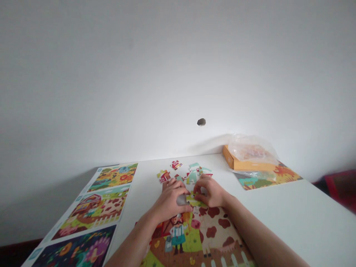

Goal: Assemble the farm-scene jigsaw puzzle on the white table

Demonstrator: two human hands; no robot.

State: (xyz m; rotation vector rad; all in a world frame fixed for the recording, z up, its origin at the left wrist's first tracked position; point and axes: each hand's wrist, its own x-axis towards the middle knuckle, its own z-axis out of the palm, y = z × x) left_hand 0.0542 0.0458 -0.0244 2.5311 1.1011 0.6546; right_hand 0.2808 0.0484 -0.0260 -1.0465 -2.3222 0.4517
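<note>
Head view looks down on a white table [280, 211] with both hands close together near its middle. The left hand [169, 200] and the right hand [209, 191] are both curled, their fingers pinching a single green jigsaw piece [196, 199] from either side. That piece sits at the far edge of a partly built jigsaw puzzle [211, 237], which lies under and between the forearms. The puzzle shows one farmer [178, 231] in blue overalls, one cow [214, 230] with brown patches, and a white fence [230, 259]. A small grey patch [182, 199] beside the left thumb is too blurred to name.

Just beyond the hands lie about eight loose puzzle pieces [193, 174], red, white and pale green; some overlap, so the count is uncertain. Left of the left hand, three picture sheets run in a line: a field scene [112, 177], a barn and cow scene [94, 207], and a dark scene with a bright bird [75, 246]. Beyond the right hand, one orange cardboard box [233, 162] carries one clear plastic bag [251, 148] and rests on a fourth picture sheet [267, 178]. Any lettering on the box or sheets is too small to read.
</note>
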